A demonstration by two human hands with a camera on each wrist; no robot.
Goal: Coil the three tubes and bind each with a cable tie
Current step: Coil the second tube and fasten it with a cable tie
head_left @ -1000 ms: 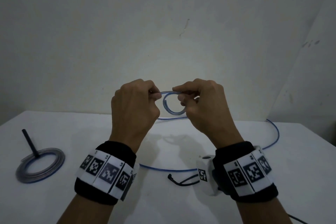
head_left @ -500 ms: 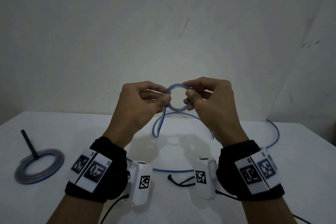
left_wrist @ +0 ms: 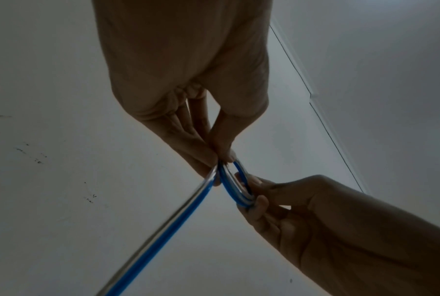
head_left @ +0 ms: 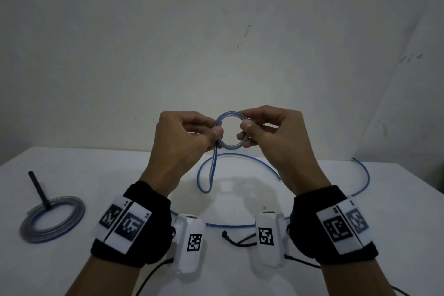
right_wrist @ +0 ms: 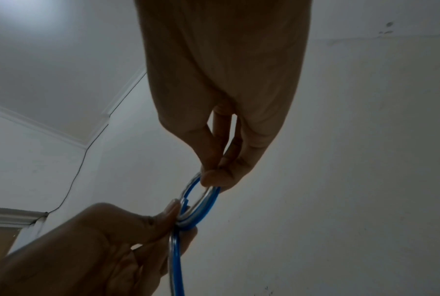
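A clear tube with a blue stripe forms a small coil held up above the white table. My left hand pinches the coil's left side between thumb and fingers. My right hand pinches its right side. The tube's loose length hangs from the left hand, then runs across the table in wide loops. In the left wrist view the left hand pinches the coil where the loose tube leaves it. The right wrist view shows the right hand gripping the top of the coil.
A finished coil of clear tube lies at the table's left with a black cable tie sticking up from it. Another black cable tie lies on the table between my wrists. The wall stands close behind the table.
Both hands have turned the small coil upright so it faces me. The wrists have rolled outwards and dropped apart, and a hanging loop of tube has appeared below the left hand.
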